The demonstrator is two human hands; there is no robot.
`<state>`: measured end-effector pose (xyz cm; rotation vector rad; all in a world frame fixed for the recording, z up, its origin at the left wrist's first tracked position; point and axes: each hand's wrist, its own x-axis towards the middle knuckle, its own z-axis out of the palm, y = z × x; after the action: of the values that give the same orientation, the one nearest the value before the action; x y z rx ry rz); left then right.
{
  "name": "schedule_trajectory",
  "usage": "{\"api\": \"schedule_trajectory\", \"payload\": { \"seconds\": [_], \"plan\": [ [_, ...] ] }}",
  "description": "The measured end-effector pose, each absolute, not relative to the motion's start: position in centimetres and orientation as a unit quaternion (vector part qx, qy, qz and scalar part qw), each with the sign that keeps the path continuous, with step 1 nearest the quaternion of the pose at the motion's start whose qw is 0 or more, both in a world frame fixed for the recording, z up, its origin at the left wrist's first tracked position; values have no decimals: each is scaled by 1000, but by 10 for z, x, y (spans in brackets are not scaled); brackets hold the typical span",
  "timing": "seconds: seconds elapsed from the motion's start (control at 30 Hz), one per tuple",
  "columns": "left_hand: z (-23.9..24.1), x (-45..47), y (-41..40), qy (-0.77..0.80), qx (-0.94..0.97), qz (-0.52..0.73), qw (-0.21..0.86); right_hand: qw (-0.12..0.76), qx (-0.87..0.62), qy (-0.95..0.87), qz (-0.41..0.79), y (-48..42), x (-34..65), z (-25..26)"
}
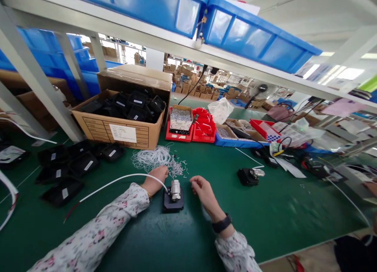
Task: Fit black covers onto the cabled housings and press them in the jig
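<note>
My left hand (156, 178) is closed and rests on the green mat just left of a small black and silver device (173, 197), beside a pile of small white pieces (176, 169). A white hose (118, 181) runs under that hand to the device. My right hand (203, 189) hovers right of the device with its fingers curled in a pinch; what they hold is too small to name. A heap of thin white wire loops (151, 157) lies behind the left hand.
A cardboard box of black parts (118, 125) stands at the back left, with several black pouches (63, 168) on the mat (224, 229) before it. Red bins (191, 128) and blue bins (232, 138) line the back. A second black device (249, 176) sits right. Blue crates sit on the shelf (250, 32) overhead.
</note>
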<state>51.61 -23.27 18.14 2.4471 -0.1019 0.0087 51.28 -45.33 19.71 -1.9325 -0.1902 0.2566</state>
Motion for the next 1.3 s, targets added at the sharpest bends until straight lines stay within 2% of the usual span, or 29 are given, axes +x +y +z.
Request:
{"api": "schedule_trajectory", "payload": {
  "seconds": [0.13,0.3,0.6,0.77,0.93,1.07,1.3],
  "plan": [
    [184,515,-230,-34,937,4,348,624,-760,-81,160,-439,502,203],
    [202,481,-220,-35,918,24,395,639,-747,-94,158,-429,503,200],
    [218,456,-229,-63,886,21,458,555,-808,-184,66,-430,502,195],
    [216,456,-235,-65,876,26,478,549,-805,-221,48,-435,496,194],
    [213,452,-239,-59,878,41,473,562,-805,-176,76,-446,492,184],
    [209,449,-241,-75,893,79,437,507,-851,-124,62,-452,511,179],
    [199,431,-249,6,875,90,475,443,-885,-133,58,-433,549,180]
  ]
}}
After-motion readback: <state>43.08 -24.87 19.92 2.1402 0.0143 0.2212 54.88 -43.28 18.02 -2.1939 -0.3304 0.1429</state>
